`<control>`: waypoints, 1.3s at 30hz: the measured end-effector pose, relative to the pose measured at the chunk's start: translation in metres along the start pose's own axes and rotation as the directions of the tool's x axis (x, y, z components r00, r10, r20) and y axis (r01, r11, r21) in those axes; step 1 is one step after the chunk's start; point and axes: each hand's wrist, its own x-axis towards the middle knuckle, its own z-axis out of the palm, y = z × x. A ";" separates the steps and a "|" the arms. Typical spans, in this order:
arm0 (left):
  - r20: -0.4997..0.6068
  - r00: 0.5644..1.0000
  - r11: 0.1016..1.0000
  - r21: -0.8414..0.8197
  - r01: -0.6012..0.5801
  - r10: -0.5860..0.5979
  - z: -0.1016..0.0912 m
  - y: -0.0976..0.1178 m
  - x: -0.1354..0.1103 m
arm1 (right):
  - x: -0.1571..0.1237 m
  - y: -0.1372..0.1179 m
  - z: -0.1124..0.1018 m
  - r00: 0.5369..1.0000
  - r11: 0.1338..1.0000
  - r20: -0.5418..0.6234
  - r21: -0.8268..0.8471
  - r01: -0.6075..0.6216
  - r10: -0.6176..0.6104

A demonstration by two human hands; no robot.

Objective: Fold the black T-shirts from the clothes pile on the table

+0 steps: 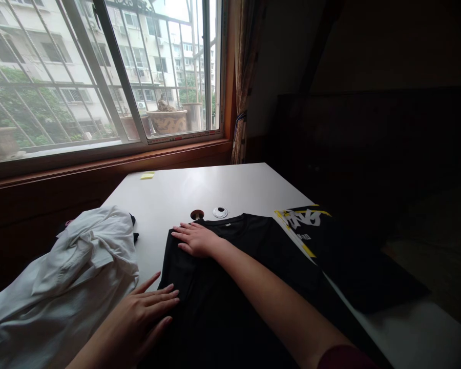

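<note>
A black T-shirt [238, 287] lies spread on the white table [200, 189], its collar toward the window. My right hand [194, 239] reaches across and rests flat on the shirt's upper left corner, fingers stretched out. My left hand [142, 318] lies flat with fingers apart on the shirt's left edge, nearer to me, thumb over the bare table. Neither hand holds anything.
A crumpled white garment [72, 277] is piled at the table's left. A black garment with yellow and white print [311, 223] lies to the right. A cable hole [197, 214], a white cap [220, 211] and a yellow note [147, 175] are on the table. A barred window [100, 72] is beyond.
</note>
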 end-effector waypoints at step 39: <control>-0.307 0.944 0.989 0.052 0.142 -0.119 0.034 0.003 0.033 | -0.243 0.041 -0.087 0.823 0.816 -0.284 -0.179 -0.549 0.491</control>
